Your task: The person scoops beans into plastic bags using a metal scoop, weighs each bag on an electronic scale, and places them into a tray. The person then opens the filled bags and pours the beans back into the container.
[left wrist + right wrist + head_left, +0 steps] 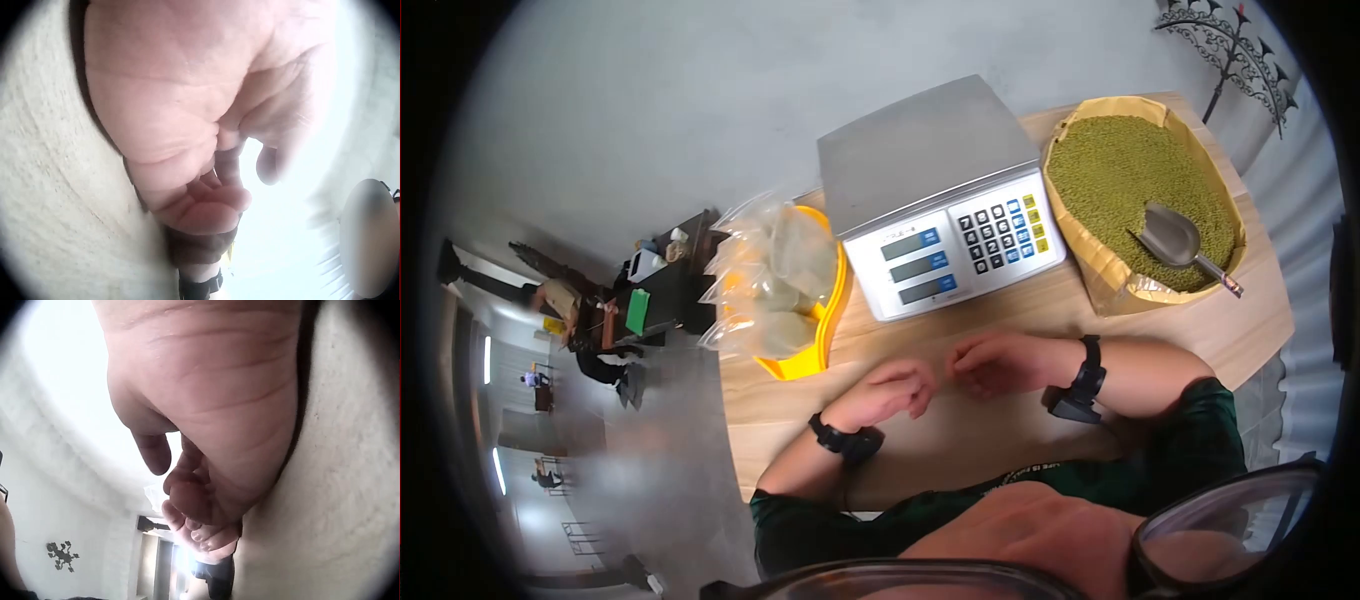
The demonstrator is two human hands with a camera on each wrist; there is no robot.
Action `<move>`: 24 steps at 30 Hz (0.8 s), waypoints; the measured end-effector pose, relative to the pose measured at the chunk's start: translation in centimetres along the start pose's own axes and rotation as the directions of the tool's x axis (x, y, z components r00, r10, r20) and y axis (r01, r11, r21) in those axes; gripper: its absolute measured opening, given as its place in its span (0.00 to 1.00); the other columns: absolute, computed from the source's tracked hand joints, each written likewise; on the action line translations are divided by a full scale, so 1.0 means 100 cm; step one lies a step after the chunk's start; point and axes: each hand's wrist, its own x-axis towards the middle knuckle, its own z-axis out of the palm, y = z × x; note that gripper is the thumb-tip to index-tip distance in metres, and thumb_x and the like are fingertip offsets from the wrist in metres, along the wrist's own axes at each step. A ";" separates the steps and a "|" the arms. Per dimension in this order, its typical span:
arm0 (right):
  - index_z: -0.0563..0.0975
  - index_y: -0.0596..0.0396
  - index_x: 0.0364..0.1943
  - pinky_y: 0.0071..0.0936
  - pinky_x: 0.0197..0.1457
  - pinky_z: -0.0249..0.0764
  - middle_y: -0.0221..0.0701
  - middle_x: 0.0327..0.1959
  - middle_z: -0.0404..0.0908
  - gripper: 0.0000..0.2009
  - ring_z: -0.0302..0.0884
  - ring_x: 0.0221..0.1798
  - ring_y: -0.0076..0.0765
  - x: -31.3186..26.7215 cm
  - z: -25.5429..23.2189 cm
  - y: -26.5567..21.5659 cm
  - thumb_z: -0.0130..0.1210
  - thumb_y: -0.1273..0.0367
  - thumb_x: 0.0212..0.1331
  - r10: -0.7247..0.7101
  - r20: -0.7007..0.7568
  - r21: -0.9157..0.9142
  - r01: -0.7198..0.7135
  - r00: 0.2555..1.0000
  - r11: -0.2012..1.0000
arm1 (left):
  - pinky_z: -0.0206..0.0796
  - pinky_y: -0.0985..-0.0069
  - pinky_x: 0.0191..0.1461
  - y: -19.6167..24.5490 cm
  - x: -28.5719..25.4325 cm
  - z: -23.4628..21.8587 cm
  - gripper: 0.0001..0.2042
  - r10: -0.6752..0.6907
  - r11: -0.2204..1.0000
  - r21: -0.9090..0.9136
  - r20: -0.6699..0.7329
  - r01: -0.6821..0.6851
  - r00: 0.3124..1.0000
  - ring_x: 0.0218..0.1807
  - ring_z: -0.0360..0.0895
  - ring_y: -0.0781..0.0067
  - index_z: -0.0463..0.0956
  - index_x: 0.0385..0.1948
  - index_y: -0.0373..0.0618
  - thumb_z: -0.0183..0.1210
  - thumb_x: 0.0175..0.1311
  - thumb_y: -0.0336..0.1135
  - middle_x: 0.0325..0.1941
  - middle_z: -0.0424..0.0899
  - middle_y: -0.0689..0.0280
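Note:
My left hand (887, 390) rests on the wooden table, its fingers loosely curled around nothing. Facing it a short way to the right, my right hand (1003, 362) lies on its side with relaxed, bent fingers and holds nothing either. In the wrist views, the left palm (181, 87) and the right palm (212, 381) both show bare. Just beyond the hands stands a digital scale (940, 215) with a bare metal plate, three displays and a keypad.
Left of the scale, a yellow basket (837, 310) holds several clear plastic bags (775, 270). On the right, an open paper sack (1100, 275) is full of green beans (1135, 180), with a metal scoop (1170, 237) lying on them. A wall rises behind the table (860, 345).

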 end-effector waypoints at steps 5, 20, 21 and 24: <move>0.77 0.54 0.43 0.24 0.37 0.67 0.26 0.29 0.74 0.08 0.73 0.33 0.27 0.003 -0.008 0.004 0.55 0.66 0.66 -0.001 0.008 0.038 0.000 1.000 0.999 | 0.67 0.75 0.41 0.000 -0.002 -0.006 0.11 -0.027 0.999 -0.030 0.047 0.029 0.999 0.36 0.73 0.73 0.73 0.47 0.37 0.48 0.76 0.36 0.36 0.75 0.64; 0.76 0.53 0.46 0.27 0.40 0.67 0.26 0.29 0.75 0.10 0.74 0.34 0.29 -0.001 0.002 0.003 0.53 0.66 0.65 -0.179 -0.004 0.011 0.179 0.984 0.984 | 0.67 0.76 0.42 -0.001 -0.009 -0.003 0.14 0.095 0.989 0.106 0.046 -0.099 0.994 0.37 0.73 0.74 0.74 0.47 0.38 0.55 0.71 0.40 0.34 0.76 0.65; 0.76 0.54 0.47 0.26 0.42 0.68 0.27 0.32 0.75 0.10 0.73 0.36 0.28 -0.002 0.005 0.003 0.53 0.67 0.64 -0.257 -0.044 -0.058 0.254 0.966 0.965 | 0.67 0.76 0.42 -0.002 -0.009 -0.003 0.14 0.093 0.989 0.110 0.041 -0.097 0.995 0.37 0.73 0.74 0.74 0.47 0.38 0.55 0.71 0.40 0.34 0.76 0.65; 0.75 0.54 0.48 0.25 0.47 0.69 0.28 0.38 0.75 0.11 0.73 0.41 0.27 -0.001 -0.002 0.006 0.52 0.69 0.64 -0.439 -0.043 -0.282 0.411 0.897 0.867 | 0.66 0.72 0.46 -0.007 -0.007 -0.007 0.17 0.208 0.960 0.184 0.041 -0.212 0.977 0.40 0.73 0.68 0.72 0.46 0.38 0.56 0.69 0.45 0.37 0.75 0.61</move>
